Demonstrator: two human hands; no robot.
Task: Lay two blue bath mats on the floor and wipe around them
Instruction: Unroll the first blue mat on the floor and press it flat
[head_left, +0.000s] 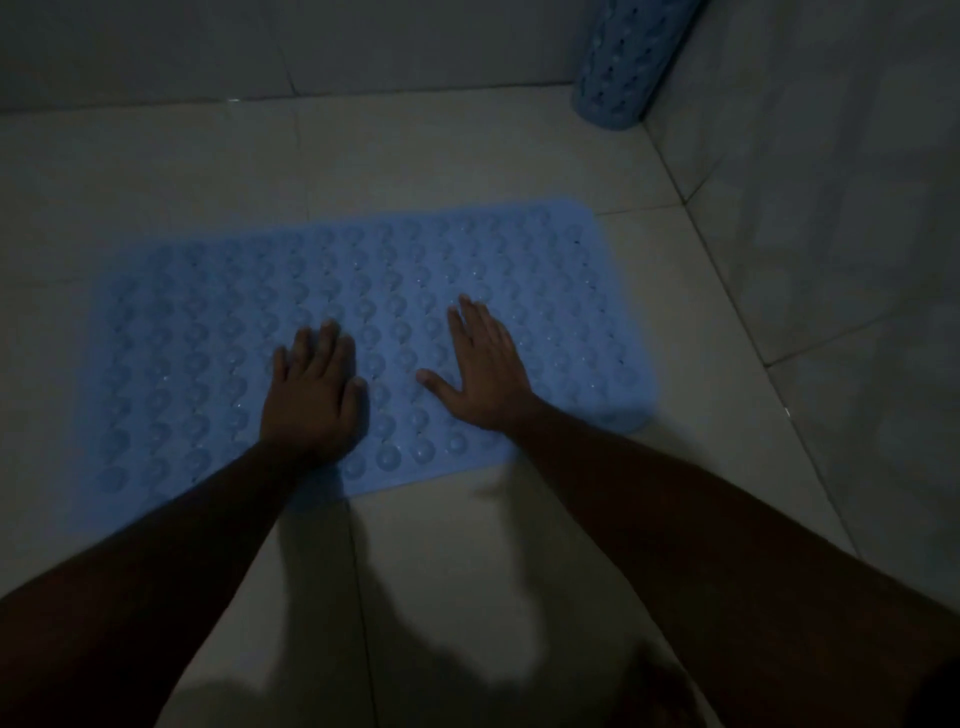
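Note:
A blue bath mat (208, 332) covered in round suction cups lies flat on the pale tiled floor, its long side running left to right. My left hand (311, 389) rests palm down on the mat near its front edge, fingers together and straight. My right hand (483, 371) presses flat on the mat just to the right, fingers straight and thumb spread out. A second blue mat (623, 67), rolled into a tube, stands upright in the far right corner against the wall.
The tiled floor (467, 545) stretches toward me in front of the mat, crossed by my arms' shadows. A tiled wall (831, 208) rises along the right side and another wall (260, 47) runs along the back. The light is dim.

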